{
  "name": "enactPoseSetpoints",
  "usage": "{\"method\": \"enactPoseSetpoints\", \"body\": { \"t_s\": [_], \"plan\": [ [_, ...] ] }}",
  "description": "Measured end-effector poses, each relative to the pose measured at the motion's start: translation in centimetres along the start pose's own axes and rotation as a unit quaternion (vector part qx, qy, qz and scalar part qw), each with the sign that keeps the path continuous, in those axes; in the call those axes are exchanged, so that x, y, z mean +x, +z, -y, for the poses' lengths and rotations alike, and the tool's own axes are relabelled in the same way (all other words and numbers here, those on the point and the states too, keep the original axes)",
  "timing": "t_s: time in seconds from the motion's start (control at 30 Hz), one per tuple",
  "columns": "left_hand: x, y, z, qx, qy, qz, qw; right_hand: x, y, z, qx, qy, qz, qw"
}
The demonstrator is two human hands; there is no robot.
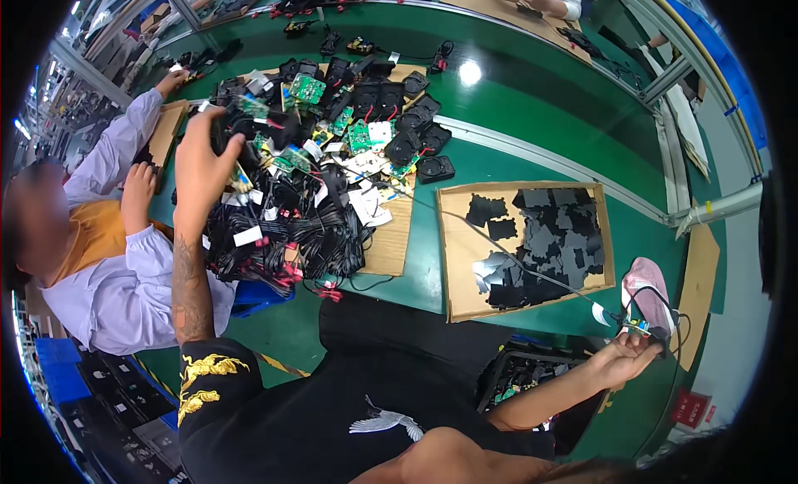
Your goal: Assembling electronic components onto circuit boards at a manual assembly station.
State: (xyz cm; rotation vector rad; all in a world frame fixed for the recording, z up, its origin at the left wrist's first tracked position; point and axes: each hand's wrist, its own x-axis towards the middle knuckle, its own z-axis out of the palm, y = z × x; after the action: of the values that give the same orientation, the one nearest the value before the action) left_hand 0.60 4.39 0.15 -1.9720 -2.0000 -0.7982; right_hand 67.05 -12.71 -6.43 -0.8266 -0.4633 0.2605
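Note:
My left hand (204,164) is raised over the left part of a heap of black cables (291,226) and green circuit boards (307,88). Its thumb and fingers stand apart, and I see nothing gripped between them. Beside its fingertips, a board and some black parts are smeared by motion. Far to the right, my right hand (625,361) is closed on a small circuit board (638,326) with a black cable attached. That cable (499,249) runs left, across a shallow cardboard tray (443,268), toward the heap. Black speaker-like housings (435,169) lie at the heap's right edge.
Flat black pieces (561,234) fill much of the tray. A pink-and-white cloth-like item (647,283) lies beyond my right hand. Below the table edge is a black bin (532,376) of boards. A co-worker (108,251) sits close on my left; a metal rail (532,147) crosses behind.

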Motion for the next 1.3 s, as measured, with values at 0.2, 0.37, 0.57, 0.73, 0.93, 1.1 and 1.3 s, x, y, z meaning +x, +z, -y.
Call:
{"method": "enactPoseSetpoints", "body": {
  "t_s": [0.2,0.37,0.57,0.73,0.93,1.1,1.3],
  "plan": [
    [-4.2,-2.5,-6.6,0.115,0.075,-0.039,0.99,-0.8,1.5,-0.4,0.018,0.017,-0.013,1.0],
    [-7.7,-2.4,-8.1,0.13,0.227,0.035,0.965,-1.1,2.0,-0.9,0.023,0.017,0.029,0.999],
    [-6.2,-2.2,-7.0,0.116,0.18,0.15,0.965,-1.6,2.2,-1.1,0.022,0.024,0.017,0.999],
    [-4.2,-2.2,-5.6,0.107,0.273,0.221,0.93,-2.3,2.8,-0.6,-0.006,0.008,-0.018,1.0],
    [0.6,-3.5,-9.3,-0.022,0.246,0.101,0.964,-2.1,-0.2,0.6,-0.026,-0.018,-0.016,0.999],
    [2.1,-1.5,-6.4,-0.034,0.177,0.0,0.984,-2.0,2.5,-1.4,0.003,0.018,-0.028,0.999],
    [0.7,0.1,-6.7,0.005,0.151,-0.069,0.986,-1.4,1.2,-1.4,-0.002,0.019,0.0,1.0]
  ]
}}
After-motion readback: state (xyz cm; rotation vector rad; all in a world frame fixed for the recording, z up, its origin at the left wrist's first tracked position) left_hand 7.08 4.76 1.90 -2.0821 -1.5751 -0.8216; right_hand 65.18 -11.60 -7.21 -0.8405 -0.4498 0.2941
